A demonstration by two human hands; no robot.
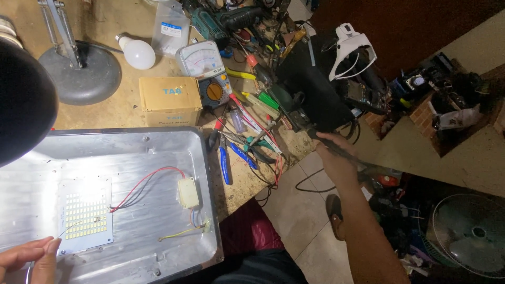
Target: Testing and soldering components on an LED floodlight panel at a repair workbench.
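The fingers of the left hand (26,259) are pinched together on a thin wire or probe whose tip rests on a lit LED panel (85,216), near the front left corner of the table (121,113). The panel sits inside a shallow metal housing (202,158), with red and black leads running to a small white driver box (188,192).

The right hand (332,152) reaches past the table's right edge, fingers closed around a dark, thin tool handle (344,153); what the tool is cannot be told.

The panel appears powered, so a slip of the wire tip could bridge contacts and short the board, or give the person a shock. With the gaze split between two reaches, the right hand could snag the cables hanging off the right edge and drag tools down.

The table is a worn brown surface, crowded along its back edge: an analogue multimeter (206,71), a yellow cardboard box (170,100), a loose white bulb (135,51), a lamp base (81,73), blue-handled pliers (225,164) and screwdrivers. Beyond the right edge lie a tiled floor (294,210), a fan (471,234) and cluttered equipment in a dim room.
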